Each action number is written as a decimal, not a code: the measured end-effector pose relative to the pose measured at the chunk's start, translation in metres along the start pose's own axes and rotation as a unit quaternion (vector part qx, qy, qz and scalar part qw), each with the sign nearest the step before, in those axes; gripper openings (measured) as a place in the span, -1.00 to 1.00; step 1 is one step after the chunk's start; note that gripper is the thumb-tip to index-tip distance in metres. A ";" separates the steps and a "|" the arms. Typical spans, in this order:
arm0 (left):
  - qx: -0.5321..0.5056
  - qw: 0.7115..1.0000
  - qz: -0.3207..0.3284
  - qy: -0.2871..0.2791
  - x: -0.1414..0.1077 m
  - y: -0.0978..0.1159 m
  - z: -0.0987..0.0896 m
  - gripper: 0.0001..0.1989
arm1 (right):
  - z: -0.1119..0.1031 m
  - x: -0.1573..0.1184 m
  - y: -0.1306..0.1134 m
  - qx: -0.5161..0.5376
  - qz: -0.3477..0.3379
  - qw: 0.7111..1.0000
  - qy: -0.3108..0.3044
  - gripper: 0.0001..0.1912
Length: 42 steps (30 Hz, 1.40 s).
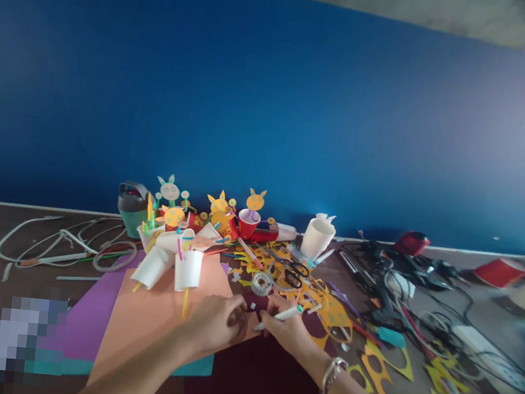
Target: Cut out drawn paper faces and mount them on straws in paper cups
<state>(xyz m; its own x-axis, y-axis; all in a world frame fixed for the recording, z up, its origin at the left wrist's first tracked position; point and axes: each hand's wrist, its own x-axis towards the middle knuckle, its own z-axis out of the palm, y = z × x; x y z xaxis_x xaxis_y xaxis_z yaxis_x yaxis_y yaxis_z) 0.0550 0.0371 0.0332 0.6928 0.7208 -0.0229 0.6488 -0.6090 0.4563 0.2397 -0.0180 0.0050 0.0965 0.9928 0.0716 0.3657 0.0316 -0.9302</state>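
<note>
A dark maroon sheet (244,384) is flanked by forearms (149,353), beyond which a white marker (287,313) is pinched in the closed right hand (289,334) near a small maroon piece (259,299), the left hand (216,321) being curled, its hold unclear.

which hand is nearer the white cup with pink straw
The left hand. It is right of the cup, on the near side; the right hand, holding a marker, is farther right.

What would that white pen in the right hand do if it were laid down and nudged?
The white pen would probably roll, as its slim barrel looks rounded. It seems likely to stay stiff, since it shows no bend. It is probably light too, being slender in the right hand.
</note>
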 end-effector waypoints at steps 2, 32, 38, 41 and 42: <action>0.009 1.000 -0.004 -0.013 0.000 0.000 -0.001 -0.76 | 0.000 0.000 0.002 -0.015 -0.002 1.000 -0.002 -0.78; 0.010 1.000 -0.006 0.000 0.001 -0.003 0.002 -0.76 | 0.000 -0.003 0.000 -0.002 0.018 0.999 -0.041 -0.82; 0.013 1.000 -0.009 -0.003 0.002 -0.002 0.002 -0.76 | 0.000 -0.002 0.005 -0.006 0.006 0.999 -0.037 -0.81; 0.011 1.000 -0.006 -0.006 0.002 -0.002 0.001 -0.75 | 0.000 -0.002 0.007 -0.004 0.000 0.999 -0.033 -0.82; 0.011 1.000 -0.008 -0.007 0.002 -0.002 0.001 -0.75 | 0.000 -0.002 0.007 -0.002 0.002 0.999 -0.035 -0.83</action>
<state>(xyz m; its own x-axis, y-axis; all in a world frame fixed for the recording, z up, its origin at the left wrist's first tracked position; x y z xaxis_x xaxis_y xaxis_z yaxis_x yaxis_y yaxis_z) 0.0551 0.0392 0.0314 0.6874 0.7250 -0.0429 0.6660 -0.6057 0.4354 0.2418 -0.0195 -0.0017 0.0331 0.9985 0.0427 0.3700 0.0275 -0.9286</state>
